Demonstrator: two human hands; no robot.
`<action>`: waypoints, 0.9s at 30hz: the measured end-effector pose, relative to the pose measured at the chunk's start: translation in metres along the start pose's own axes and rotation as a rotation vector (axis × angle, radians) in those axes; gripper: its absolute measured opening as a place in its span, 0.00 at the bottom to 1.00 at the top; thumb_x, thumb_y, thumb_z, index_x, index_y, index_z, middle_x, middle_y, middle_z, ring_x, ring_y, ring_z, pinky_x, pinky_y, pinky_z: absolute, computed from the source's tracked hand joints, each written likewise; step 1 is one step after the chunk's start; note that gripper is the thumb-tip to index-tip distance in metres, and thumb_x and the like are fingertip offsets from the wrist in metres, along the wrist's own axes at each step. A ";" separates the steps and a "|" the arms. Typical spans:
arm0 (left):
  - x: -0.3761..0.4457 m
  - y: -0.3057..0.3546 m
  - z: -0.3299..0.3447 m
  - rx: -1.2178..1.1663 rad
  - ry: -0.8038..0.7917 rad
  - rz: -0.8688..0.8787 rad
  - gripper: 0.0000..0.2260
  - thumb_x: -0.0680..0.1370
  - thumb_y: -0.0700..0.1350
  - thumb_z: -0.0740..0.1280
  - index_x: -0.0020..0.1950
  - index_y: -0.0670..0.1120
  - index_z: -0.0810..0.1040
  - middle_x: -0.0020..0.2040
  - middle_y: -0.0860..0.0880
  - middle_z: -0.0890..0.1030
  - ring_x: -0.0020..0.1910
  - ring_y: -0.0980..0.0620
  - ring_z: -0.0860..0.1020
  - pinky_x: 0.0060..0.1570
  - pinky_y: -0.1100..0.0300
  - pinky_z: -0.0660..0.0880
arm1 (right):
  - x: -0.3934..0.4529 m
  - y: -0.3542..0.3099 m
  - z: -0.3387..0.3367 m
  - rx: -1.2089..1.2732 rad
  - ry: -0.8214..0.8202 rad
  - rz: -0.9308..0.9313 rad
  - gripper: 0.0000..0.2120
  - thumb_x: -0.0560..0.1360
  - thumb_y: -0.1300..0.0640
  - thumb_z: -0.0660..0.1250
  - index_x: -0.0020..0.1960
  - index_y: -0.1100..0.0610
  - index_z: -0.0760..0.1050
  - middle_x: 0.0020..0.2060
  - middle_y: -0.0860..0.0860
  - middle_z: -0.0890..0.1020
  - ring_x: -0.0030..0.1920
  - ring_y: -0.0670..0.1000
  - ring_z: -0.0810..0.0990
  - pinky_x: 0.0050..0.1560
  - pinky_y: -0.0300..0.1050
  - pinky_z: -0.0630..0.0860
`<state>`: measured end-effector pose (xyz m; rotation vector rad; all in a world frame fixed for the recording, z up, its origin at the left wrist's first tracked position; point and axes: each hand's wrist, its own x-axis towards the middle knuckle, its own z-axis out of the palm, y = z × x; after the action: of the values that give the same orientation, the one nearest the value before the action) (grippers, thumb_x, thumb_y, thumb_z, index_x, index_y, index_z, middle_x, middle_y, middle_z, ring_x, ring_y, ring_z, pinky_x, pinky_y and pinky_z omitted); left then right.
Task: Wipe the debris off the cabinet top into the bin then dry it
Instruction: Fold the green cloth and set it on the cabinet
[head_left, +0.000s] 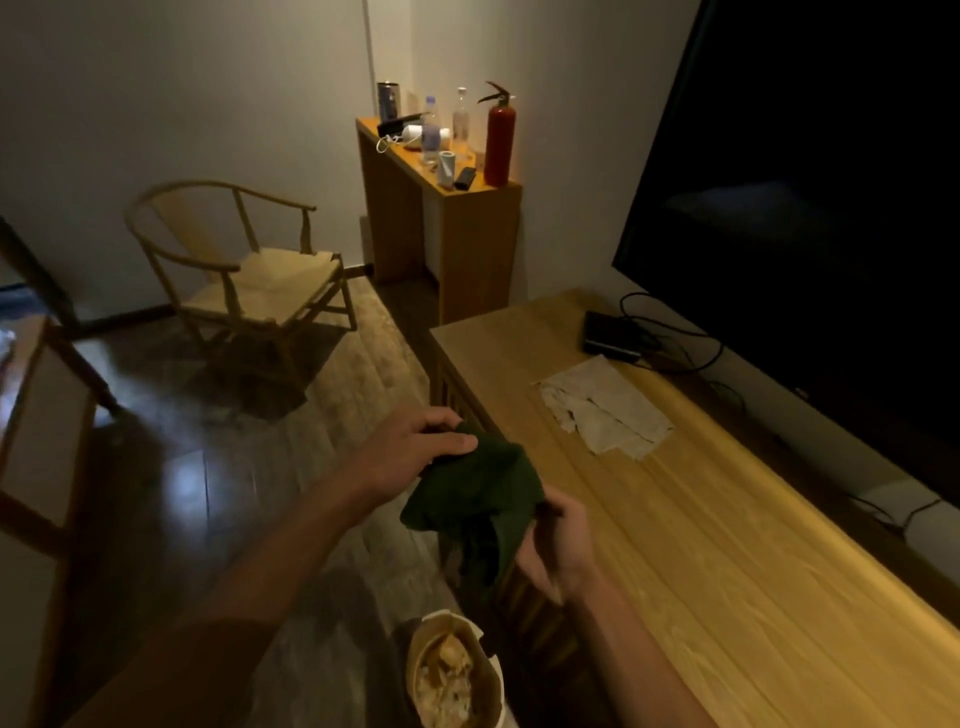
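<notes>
A dark green cloth hangs bunched between both hands, just off the front edge of the long wooden cabinet top. My left hand grips the cloth's upper end. My right hand pinches its lower right part. Below the cloth, on the floor by the cabinet, stands a bin holding crumpled paper scraps. A flat sheet of pale tissue paper lies on the cabinet top further back.
A large dark TV fills the right. A black box with cables sits at the cabinet's far end. A taller stand carries bottles and a red fire extinguisher. A wooden armchair stands on the floor at left.
</notes>
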<state>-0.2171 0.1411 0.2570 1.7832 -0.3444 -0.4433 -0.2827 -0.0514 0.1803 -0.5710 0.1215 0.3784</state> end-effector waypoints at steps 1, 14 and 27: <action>0.005 0.002 0.001 -0.005 0.002 -0.012 0.10 0.73 0.57 0.69 0.44 0.53 0.84 0.45 0.51 0.84 0.49 0.50 0.84 0.49 0.51 0.81 | -0.001 0.000 -0.002 0.002 0.042 0.008 0.24 0.80 0.51 0.64 0.71 0.63 0.72 0.66 0.65 0.77 0.62 0.63 0.80 0.63 0.61 0.77; 0.100 -0.015 0.023 0.230 -0.029 0.064 0.09 0.83 0.53 0.61 0.46 0.55 0.77 0.43 0.56 0.82 0.43 0.59 0.82 0.40 0.63 0.77 | 0.013 -0.032 -0.052 -0.186 0.237 -0.064 0.27 0.77 0.55 0.75 0.72 0.59 0.71 0.66 0.62 0.79 0.64 0.65 0.79 0.52 0.53 0.82; 0.222 -0.103 0.077 0.469 -0.012 0.045 0.14 0.84 0.58 0.55 0.53 0.49 0.73 0.42 0.48 0.81 0.42 0.53 0.81 0.46 0.43 0.79 | 0.071 -0.067 -0.132 -0.207 0.693 -0.157 0.15 0.78 0.58 0.71 0.64 0.57 0.77 0.54 0.56 0.86 0.53 0.59 0.86 0.43 0.47 0.84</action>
<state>-0.0567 0.0005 0.1140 2.2224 -0.5286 -0.3596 -0.1928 -0.1531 0.0887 -0.8938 0.7048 0.0255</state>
